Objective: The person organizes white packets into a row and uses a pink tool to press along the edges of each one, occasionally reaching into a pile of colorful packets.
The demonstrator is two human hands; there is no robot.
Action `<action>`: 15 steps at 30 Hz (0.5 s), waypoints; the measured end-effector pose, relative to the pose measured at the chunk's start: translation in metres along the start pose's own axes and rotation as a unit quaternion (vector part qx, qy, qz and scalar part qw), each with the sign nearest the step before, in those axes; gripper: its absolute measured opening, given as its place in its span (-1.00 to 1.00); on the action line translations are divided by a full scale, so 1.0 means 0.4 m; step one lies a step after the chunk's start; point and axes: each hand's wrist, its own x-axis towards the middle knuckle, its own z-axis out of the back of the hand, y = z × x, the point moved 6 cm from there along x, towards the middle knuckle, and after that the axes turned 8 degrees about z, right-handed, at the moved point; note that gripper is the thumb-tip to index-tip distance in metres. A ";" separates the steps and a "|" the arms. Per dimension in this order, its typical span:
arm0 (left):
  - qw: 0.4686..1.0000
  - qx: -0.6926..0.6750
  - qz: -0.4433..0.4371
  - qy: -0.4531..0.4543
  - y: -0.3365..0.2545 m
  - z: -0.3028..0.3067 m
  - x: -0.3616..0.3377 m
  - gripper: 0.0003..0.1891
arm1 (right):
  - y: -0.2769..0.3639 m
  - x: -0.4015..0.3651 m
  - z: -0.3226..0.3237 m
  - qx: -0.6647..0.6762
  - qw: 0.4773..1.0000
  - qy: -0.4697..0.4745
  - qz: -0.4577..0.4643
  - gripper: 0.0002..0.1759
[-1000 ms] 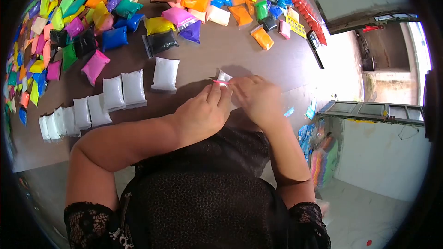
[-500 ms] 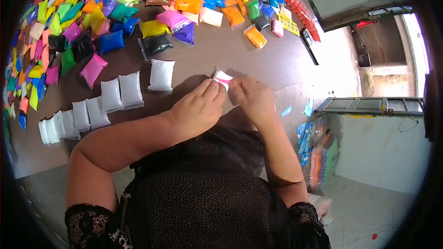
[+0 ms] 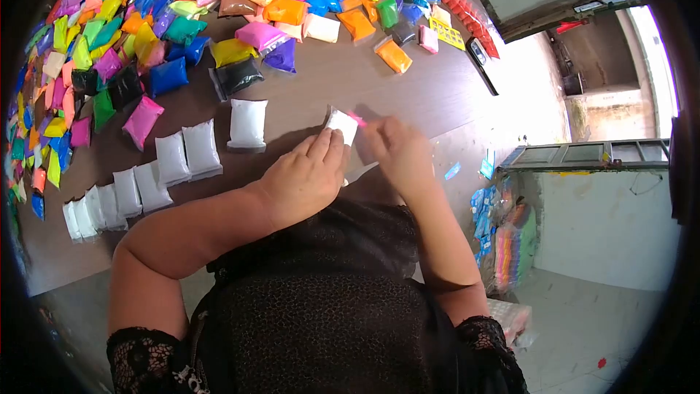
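Note:
My left hand [image 3: 302, 175] and my right hand [image 3: 397, 149] meet over the near edge of a brown table [image 3: 408, 95]. Between them they hold a small white packet [image 3: 341, 125] with a pink strip at its upper right corner. The left fingers press on the packet's lower left side. My right fingertips pinch it at the pink strip. A row of several white packets [image 3: 168, 164] lies on the table to the left of my hands, the nearest one [image 3: 247, 123] lying apart from the rest.
A big heap of coloured packets [image 3: 109, 44] covers the table's far and left side. A black phone-like object [image 3: 480, 62] and a strip of red pieces [image 3: 467, 11] lie at the right edge. Bags of coloured goods [image 3: 507, 237] stand on the floor to the right.
The white packet has turned in my hands, and the pink strip has gone from its middle to its upper right corner. Both hands have shifted slightly up and left in the view.

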 end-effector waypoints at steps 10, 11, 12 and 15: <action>0.954 -0.251 0.136 0.089 0.087 -0.018 0.029 -0.49 | -0.073 -0.006 0.006 0.099 0.987 -0.094 -0.083 -0.79; 0.956 -0.255 0.140 0.032 0.097 0.007 0.034 -0.38 | -0.074 -0.013 0.009 0.115 0.985 -0.102 -0.080 -0.80; 0.955 -0.259 0.144 -0.026 0.106 0.027 0.037 -0.27 | -0.072 -0.018 0.011 0.132 0.982 -0.109 -0.077 -0.80; 0.954 -0.278 0.110 -0.003 0.107 -0.021 0.032 -0.33 | -0.056 -0.032 0.013 0.157 0.976 -0.114 -0.100 -0.81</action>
